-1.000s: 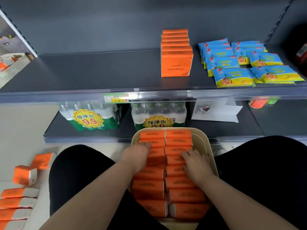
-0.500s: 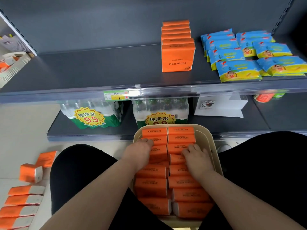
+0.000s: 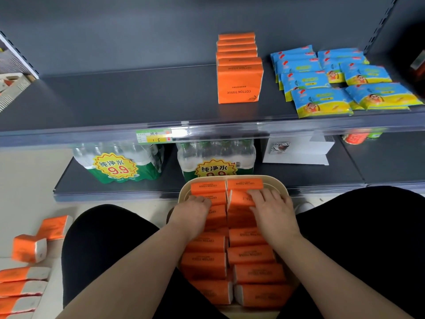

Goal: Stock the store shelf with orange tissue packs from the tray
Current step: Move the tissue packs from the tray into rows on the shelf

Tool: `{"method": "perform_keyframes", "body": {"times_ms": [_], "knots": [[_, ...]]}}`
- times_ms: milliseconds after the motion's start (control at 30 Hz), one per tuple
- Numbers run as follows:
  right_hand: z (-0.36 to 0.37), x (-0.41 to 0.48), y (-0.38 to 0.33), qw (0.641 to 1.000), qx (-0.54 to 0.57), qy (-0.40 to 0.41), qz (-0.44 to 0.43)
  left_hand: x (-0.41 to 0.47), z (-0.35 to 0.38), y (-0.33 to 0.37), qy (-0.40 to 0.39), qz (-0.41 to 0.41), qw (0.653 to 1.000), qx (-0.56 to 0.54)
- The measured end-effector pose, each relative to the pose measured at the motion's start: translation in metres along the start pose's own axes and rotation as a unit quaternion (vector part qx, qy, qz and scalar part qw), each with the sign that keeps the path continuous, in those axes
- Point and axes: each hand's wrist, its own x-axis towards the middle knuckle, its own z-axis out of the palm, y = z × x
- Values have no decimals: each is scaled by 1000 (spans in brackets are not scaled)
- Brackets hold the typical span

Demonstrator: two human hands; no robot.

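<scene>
A beige tray (image 3: 281, 184) rests on my lap, filled with two columns of orange tissue packs (image 3: 250, 255). My right hand (image 3: 273, 211) curls its fingers over a pack (image 3: 239, 200) near the far end of the right column, and that pack is tipped up above its neighbours. My left hand (image 3: 192, 214) lies on the left column with its fingertips hooked over the edge of a pack (image 3: 215, 211) there. On the upper shelf (image 3: 138, 100) stands a row of orange packs (image 3: 240, 85), one behind another.
Blue and yellow packets (image 3: 322, 100) lie right of the orange row. Shrink-wrapped water bottles (image 3: 119, 163) and a white box (image 3: 299, 150) sit on the lower shelf. Loose orange packs (image 3: 30, 248) lie on the floor at left.
Both hands slid toward the far end of the tray. The pack under my right hand has tipped up out of its column.
</scene>
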Motion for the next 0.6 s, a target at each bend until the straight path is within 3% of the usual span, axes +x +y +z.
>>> {"method": "perform_keyframes", "body": {"times_ms": [467, 600], "knots": [[8, 2, 4, 999, 13, -12, 49, 13, 24, 7, -10, 24, 986, 166], [6, 0, 6, 998, 21, -32, 57, 15, 19, 9, -21, 2, 991, 129]]}}
